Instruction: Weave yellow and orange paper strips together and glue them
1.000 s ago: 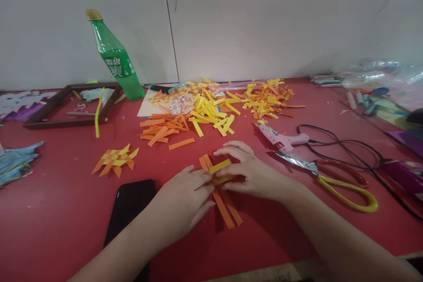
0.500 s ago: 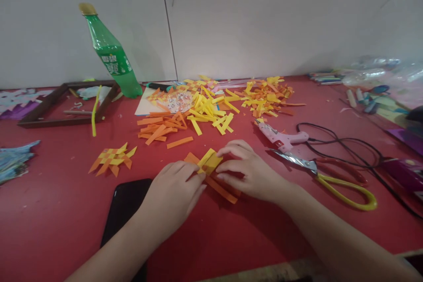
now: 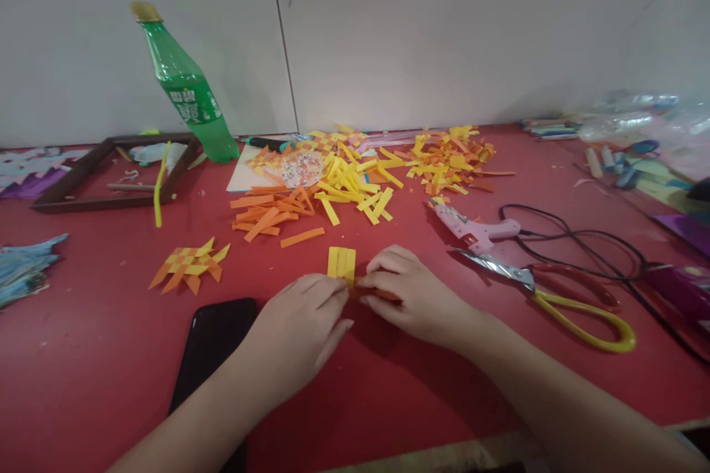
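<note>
Between my hands is a small piece of yellow and orange paper strips point(image 3: 342, 263), its yellow strips lying side by side and pointing away from me. My left hand point(image 3: 304, 318) is closed on its near left part, and the fingers hide much of it. My right hand point(image 3: 411, 294) pinches the orange strips point(image 3: 382, 290) at the right side. Left of my hands lies a woven yellow-and-orange paper piece point(image 3: 190, 264) with pointed ends. Beyond my hands are loose orange strips point(image 3: 271, 213) and yellow strips point(image 3: 349, 183).
A black phone point(image 3: 214, 344) lies beside my left forearm. Scissors point(image 3: 555, 299) and a pink glue gun point(image 3: 471, 228) with a black cord are on the right. A green bottle point(image 3: 191, 100) stands at the back left by a wooden frame point(image 3: 72, 201). More folded paper pieces point(image 3: 452, 159) lie at the back.
The paper piece has turned, so its yellow strips now point straight away from me instead of slanting. My right fingers have moved down from the yellow strips to the orange ones.
</note>
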Demonstrator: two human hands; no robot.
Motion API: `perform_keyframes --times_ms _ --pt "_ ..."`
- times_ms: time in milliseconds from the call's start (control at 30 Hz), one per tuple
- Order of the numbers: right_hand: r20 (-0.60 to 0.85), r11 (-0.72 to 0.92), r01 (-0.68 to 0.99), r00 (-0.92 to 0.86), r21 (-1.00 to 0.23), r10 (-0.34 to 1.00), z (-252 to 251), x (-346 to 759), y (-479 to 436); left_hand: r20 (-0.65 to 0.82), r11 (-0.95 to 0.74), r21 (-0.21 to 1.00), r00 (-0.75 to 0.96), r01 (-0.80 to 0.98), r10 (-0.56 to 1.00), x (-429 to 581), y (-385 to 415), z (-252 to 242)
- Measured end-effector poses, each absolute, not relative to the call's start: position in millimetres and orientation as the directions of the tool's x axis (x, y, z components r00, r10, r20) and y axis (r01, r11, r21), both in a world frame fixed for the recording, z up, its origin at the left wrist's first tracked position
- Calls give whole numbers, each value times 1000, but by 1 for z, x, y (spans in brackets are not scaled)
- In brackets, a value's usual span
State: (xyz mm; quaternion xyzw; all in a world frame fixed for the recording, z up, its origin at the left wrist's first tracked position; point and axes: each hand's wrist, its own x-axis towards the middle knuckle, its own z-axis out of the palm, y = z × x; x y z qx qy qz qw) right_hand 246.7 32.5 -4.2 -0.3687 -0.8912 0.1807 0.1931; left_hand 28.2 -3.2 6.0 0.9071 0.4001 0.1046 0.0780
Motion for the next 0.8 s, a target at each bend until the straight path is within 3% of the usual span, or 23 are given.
perform_keyframes --times_ms 433,600,800 --pt "270 697 585 -652 -415 708 -11 247 34 98 -659 234 657 715 748 30 -5 11" --pt "236 640 606 -613 -473 754 -7 246 33 115 -649 259 645 715 756 31 -5 12" --pt "192 536 679 -517 -502 834 -8 244 33 262 -478 268 415 836 871 26 3 3"
